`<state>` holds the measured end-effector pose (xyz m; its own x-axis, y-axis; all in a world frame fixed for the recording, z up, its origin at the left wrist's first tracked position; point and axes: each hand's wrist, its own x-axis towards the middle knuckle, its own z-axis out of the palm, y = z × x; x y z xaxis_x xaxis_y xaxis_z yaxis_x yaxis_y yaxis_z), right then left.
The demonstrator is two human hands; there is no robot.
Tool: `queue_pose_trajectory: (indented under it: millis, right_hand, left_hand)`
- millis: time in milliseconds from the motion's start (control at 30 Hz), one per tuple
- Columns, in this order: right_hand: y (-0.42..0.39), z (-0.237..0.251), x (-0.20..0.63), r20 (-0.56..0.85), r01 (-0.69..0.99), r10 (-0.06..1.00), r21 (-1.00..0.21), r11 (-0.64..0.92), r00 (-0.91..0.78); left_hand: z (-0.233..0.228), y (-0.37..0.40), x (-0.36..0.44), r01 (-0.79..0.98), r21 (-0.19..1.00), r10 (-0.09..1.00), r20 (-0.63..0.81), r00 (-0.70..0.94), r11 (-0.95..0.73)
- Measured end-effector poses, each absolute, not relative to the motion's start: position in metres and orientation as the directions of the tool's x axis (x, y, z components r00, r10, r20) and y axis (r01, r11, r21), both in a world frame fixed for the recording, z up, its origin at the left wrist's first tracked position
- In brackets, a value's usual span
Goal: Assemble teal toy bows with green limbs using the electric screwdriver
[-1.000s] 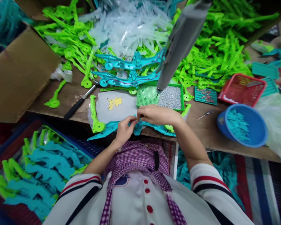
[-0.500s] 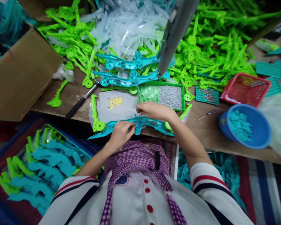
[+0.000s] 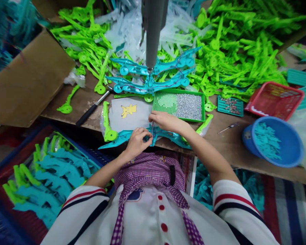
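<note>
A blue plastic bow-shaped part [image 3: 121, 138] lies across the table's near edge, its middle in front of me. Thin red and dark wires [image 3: 153, 130] loop up from its centre. My left hand [image 3: 139, 141] is at the left of that centre, thumb and forefinger pinched on the wires. Just above the centre, my right hand [image 3: 164, 119] is closed, its fingertips at the upper end of the wire loop; the exact hold is partly hidden. Green arm pieces [image 3: 109, 135] stand at both ends of the blue part. A white sheet with a yellow cartoon figure [image 3: 129, 110] lies behind it.
A grey powered screwdriver [image 3: 153, 41] hangs over two more blue parts [image 3: 132, 85]. Behind my right hand is a green tray [image 3: 165, 102] of screws. A hammer [image 3: 93, 108], a blue bucket [image 3: 292, 143], a red basket [image 3: 275, 102] and green piles surround the workspace.
The hanging screwdriver has swung left and now stands more upright. My left hand's thumb and forefinger have curled into a rounder pinch. The view has shifted slightly left; my right hand stays at the centre.
</note>
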<state>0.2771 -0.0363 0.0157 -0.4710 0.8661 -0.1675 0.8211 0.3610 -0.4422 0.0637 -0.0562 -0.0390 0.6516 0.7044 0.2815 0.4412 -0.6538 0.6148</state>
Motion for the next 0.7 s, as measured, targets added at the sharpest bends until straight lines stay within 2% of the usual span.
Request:
queue_pose_trajectory:
  millis: [100, 167, 267, 367, 433, 500, 567, 633, 700]
  right_hand:
    - [-0.030, 0.018, 0.272, -0.148, 0.793, 0.854, -0.477, 0.380, -0.499]
    - [-0.024, 0.018, 0.270, -0.153, 0.762, 0.831, -0.512, 0.396, -0.535]
    - [-0.016, 0.015, 0.269, -0.188, 0.726, 0.789, -0.554, 0.407, -0.586]
    - [-0.009, 0.012, 0.271, -0.231, 0.711, 0.751, -0.571, 0.411, -0.619]
    - [-0.005, 0.010, 0.271, -0.240, 0.690, 0.724, -0.588, 0.421, -0.646]
    - [-0.002, 0.008, 0.271, -0.230, 0.665, 0.711, -0.615, 0.423, -0.665]
    - [0.001, 0.006, 0.271, -0.215, 0.634, 0.703, -0.656, 0.411, -0.678]
    - [0.001, 0.007, 0.274, -0.209, 0.597, 0.696, -0.709, 0.376, -0.687]
    - [-0.004, 0.012, 0.278, -0.185, 0.585, 0.742, -0.744, 0.322, -0.644]
  left_hand:
    - [-0.036, -0.052, 0.062, 0.434, 0.464, 0.620, 0.407, 0.670, -0.773]
    - [-0.034, -0.047, 0.061, 0.396, 0.306, 0.499, 0.462, 0.734, -0.866]
    - [-0.029, -0.037, 0.060, 0.248, 0.161, 0.291, 0.371, 0.882, -0.955]
    - [-0.024, -0.026, 0.063, 0.109, 0.130, 0.138, 0.239, 0.961, -0.985]
    - [-0.021, -0.023, 0.067, 0.065, 0.130, 0.089, 0.186, 0.978, -0.989]
    - [-0.017, -0.023, 0.071, 0.077, 0.144, 0.097, 0.138, 0.986, -0.986]
    - [-0.013, -0.024, 0.077, 0.145, 0.198, 0.165, 0.087, 0.982, -0.969]
    - [-0.008, -0.025, 0.083, 0.259, 0.312, 0.285, 0.041, 0.958, -0.914]
    - [-0.004, -0.023, 0.089, 0.380, 0.467, 0.420, -0.021, 0.907, -0.798]
